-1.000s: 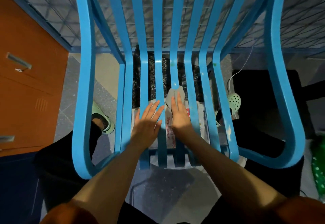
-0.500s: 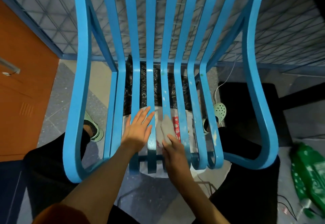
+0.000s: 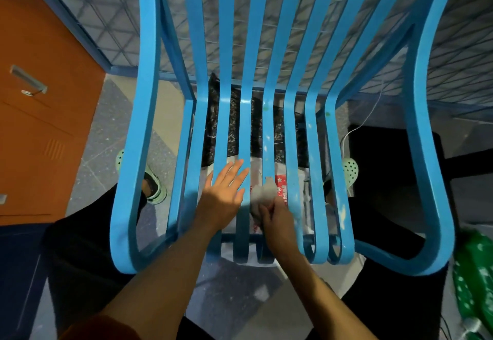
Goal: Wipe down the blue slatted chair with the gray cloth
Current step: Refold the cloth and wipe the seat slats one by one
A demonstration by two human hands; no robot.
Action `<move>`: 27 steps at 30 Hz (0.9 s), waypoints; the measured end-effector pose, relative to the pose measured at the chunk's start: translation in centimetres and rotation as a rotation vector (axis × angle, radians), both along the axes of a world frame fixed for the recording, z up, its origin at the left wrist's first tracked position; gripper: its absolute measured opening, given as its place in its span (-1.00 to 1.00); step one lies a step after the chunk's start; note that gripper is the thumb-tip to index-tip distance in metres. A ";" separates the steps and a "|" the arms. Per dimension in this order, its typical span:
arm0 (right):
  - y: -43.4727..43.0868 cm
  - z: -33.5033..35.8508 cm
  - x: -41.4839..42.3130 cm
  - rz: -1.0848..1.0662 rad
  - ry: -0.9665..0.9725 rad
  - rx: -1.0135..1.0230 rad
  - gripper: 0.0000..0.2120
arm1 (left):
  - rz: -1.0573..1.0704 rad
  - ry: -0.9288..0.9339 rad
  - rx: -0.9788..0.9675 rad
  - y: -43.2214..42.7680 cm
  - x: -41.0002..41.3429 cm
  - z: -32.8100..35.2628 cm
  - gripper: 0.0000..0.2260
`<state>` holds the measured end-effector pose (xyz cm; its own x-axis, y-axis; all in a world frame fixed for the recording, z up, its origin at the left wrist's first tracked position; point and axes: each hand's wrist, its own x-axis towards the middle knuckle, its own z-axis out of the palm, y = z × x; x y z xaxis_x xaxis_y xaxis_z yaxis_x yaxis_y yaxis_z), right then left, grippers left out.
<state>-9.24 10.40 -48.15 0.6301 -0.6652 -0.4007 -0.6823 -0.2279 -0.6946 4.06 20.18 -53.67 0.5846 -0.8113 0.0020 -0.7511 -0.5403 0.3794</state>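
The blue slatted chair (image 3: 224,115) fills the view, its seat slats running away from me and bending up into the backrest. My left hand (image 3: 224,195) lies flat on the left-middle seat slats, fingers spread. My right hand (image 3: 277,222) is closed on the bunched gray cloth (image 3: 262,195), pressing it onto a middle slat near the seat's front edge. White specks mark the right-hand slats.
An orange cabinet (image 3: 40,115) with metal handles stands at left. A wire mesh fence (image 3: 240,33) is behind the backrest. Under the seat lie a black bag and a white printed bag (image 3: 282,187). A green bottle (image 3: 474,286) lies at right. Pale green slippers flank the chair.
My right hand has pulled the cloth back along the slat toward the seat's front edge and bunched it up. My left hand stays flat on the slats.
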 end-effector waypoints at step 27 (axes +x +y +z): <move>-12.0 -3.2 17.0 0.015 0.059 0.025 -0.76 | -0.009 0.095 0.116 -0.3 0.3 0.5 -0.54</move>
<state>7.77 -1.59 -51.39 0.6142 -0.6452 -0.4543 -0.7193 -0.2210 -0.6586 4.33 19.91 -53.14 0.5704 -0.8081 -0.1471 -0.7196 -0.5780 0.3849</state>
